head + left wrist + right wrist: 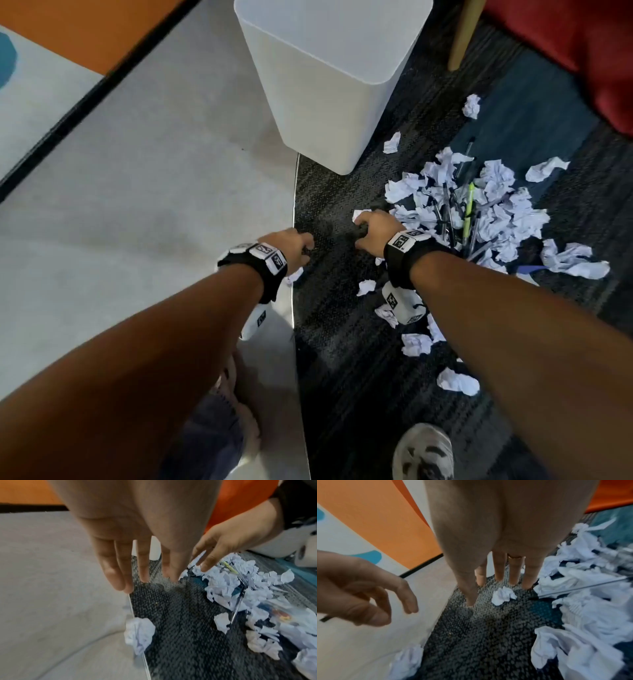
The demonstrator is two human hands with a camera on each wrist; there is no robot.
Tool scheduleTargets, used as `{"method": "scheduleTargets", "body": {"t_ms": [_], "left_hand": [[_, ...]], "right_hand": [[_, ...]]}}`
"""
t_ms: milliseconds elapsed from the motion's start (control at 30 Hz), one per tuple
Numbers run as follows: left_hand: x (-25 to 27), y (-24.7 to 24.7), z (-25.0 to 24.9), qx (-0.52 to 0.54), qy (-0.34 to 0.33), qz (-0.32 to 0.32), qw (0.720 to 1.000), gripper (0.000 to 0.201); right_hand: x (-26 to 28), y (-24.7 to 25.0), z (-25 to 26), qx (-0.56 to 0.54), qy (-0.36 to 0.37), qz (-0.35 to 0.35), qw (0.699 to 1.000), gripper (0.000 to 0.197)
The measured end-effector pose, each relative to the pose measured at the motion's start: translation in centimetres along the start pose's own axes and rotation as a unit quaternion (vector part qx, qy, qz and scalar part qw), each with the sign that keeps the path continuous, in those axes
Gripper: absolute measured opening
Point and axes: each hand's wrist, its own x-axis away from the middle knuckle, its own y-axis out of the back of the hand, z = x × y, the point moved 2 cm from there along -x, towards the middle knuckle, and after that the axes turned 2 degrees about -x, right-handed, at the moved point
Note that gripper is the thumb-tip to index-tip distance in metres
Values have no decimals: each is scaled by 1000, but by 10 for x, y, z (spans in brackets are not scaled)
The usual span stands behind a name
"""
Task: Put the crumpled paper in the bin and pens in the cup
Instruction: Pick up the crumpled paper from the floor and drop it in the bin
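A heap of crumpled paper (496, 212) with several pens, one of them green (468, 212), lies on dark carpet at the right. The white bin (329, 75) stands upright behind it. My right hand (366, 229) hovers at the heap's left edge, fingers straight (499, 572), holding nothing. One small paper ball (503, 595) lies just past its fingertips. My left hand (301, 248) is beside it over the carpet's edge, fingers relaxed (142, 566) and empty. Another paper ball (139, 632) lies under the left wrist. No cup is plainly visible.
A metal strip (294, 240) divides the grey floor (154, 205) from the carpet. A red seat (565, 51) with a wooden leg (462, 37) stands at the back right. Loose paper balls (457, 380) lie near my shoe (423, 452).
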Motion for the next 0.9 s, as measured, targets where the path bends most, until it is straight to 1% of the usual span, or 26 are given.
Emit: {"method": "scheduleTargets", "body": {"t_ms": [67, 133, 200, 267, 333, 400, 433, 533, 633, 767, 833, 900], "left_hand": [[-9, -15, -1, -19, -5, 23, 1000, 40], [-17, -36, -4, -35, -9, 52, 998, 50], [-25, -51, -3, -32, 1, 69, 997, 57], [-30, -64, 0, -29, 15, 79, 996, 60], [-29, -73, 1, -26, 26, 76, 996, 56], [-25, -79, 1, -14, 39, 83, 996, 48], [-23, -81, 3, -6, 47, 88, 995, 44], [-19, -85, 8, 24, 67, 100, 992, 33], [-17, -89, 8, 20, 56, 101, 993, 33], [-13, -98, 2, 22, 48, 99, 994, 28], [-10, -99, -2, 33, 42, 95, 994, 24], [-9, -91, -8, 62, 33, 69, 995, 17]], "right_hand": [[-11, -10, -4, 19, 1, 1, 1000, 65], [-22, -19, -6, 45, 2, 15, 999, 71], [-32, -21, -5, 74, 6, 24, 997, 72], [-41, -22, -4, 94, 0, 32, 995, 70], [-46, -24, -5, 105, -17, 53, 993, 69], [-46, -29, -7, 110, -31, 85, 990, 68], [-44, -31, -9, 108, -35, 90, 989, 68], [-41, -38, -12, 81, -41, 62, 994, 60], [-37, -39, -17, 86, -43, 35, 995, 52], [-34, -35, -18, 115, -21, 44, 992, 37], [-36, -37, -15, 127, -16, 43, 991, 31], [-39, -41, -13, 113, -7, 14, 993, 26]]}}
